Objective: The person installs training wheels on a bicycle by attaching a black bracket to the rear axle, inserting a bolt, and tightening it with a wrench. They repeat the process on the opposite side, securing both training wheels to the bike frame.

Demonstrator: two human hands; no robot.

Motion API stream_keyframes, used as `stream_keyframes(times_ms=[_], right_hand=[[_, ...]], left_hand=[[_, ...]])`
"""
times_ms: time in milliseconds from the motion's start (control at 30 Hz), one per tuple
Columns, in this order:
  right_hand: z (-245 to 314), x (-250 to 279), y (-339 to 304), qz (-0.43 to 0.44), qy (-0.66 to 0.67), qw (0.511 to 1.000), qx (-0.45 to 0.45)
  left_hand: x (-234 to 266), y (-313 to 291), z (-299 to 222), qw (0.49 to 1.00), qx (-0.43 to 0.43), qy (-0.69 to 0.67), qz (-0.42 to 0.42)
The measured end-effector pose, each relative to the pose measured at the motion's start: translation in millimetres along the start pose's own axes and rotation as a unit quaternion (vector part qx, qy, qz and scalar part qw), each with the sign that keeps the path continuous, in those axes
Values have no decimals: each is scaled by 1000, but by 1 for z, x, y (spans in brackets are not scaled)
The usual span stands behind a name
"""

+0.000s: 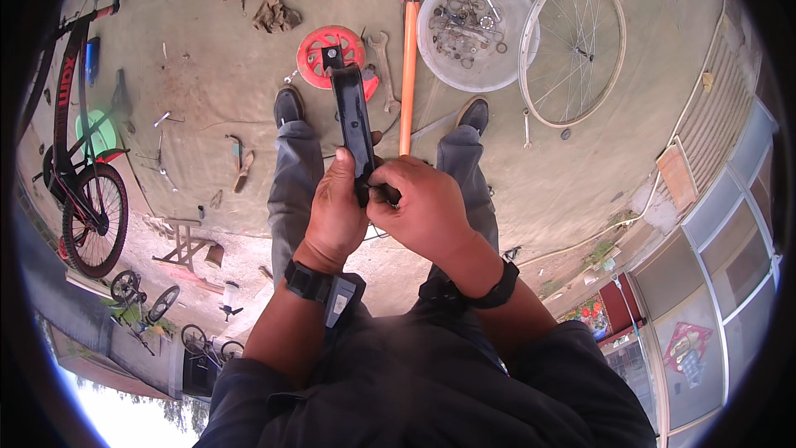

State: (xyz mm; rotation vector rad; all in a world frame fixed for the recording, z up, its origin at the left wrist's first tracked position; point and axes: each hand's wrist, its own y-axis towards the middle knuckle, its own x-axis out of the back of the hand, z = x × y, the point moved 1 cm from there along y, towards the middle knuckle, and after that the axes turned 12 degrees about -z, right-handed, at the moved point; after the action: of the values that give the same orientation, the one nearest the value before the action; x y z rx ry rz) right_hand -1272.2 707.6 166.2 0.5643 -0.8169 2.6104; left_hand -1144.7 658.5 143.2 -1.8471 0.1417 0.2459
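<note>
A long black metal channel-shaped part [356,126], with a bracket and bolt at its far end, is held up in front of my body. My left hand [333,203] is wrapped round its near left side, thumb lying along the edge. At the near end, my right hand [424,206] is closed with fingers bent against the part; whatever its fingertips pinch is hidden. Beyond the part, on the ground, lie a red spoked wheel [313,56] and a large rusty wrench [382,66]. An orange-handled hammer [410,66] lies just right of them, between my feet.
A pale round basin [431,66] holds loose metal parts, with a bicycle wheel [584,53] leaning against its right side. Spanners [526,129] and other hand tools [243,172] are scattered on the ground sheet. A black-and-red bicycle [70,108] stands at the left.
</note>
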Motion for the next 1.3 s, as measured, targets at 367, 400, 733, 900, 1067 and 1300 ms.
stream_keyframes(times_ms=[367,400,733,900,1067,1300], right_hand=[[27,-2,-9,-51,70,996,-7],[27,-1,-9,-32,88,994,-53],[22,8,-5,69,283,928,-233],[30,8,-11,102,283,919,-254],[41,16,-15,106,340,887,-296],[55,28,-21,116,359,867,-326]], left_hand=[[-8,-32,-17,995,6,-99,-9],[-9,-34,-17,993,-4,-114,2],[-3,-37,-23,994,-110,11,-10],[-10,-44,-26,992,-124,6,-4],[-15,-53,-29,991,-133,13,-2],[-19,-64,-35,991,-130,19,18]])
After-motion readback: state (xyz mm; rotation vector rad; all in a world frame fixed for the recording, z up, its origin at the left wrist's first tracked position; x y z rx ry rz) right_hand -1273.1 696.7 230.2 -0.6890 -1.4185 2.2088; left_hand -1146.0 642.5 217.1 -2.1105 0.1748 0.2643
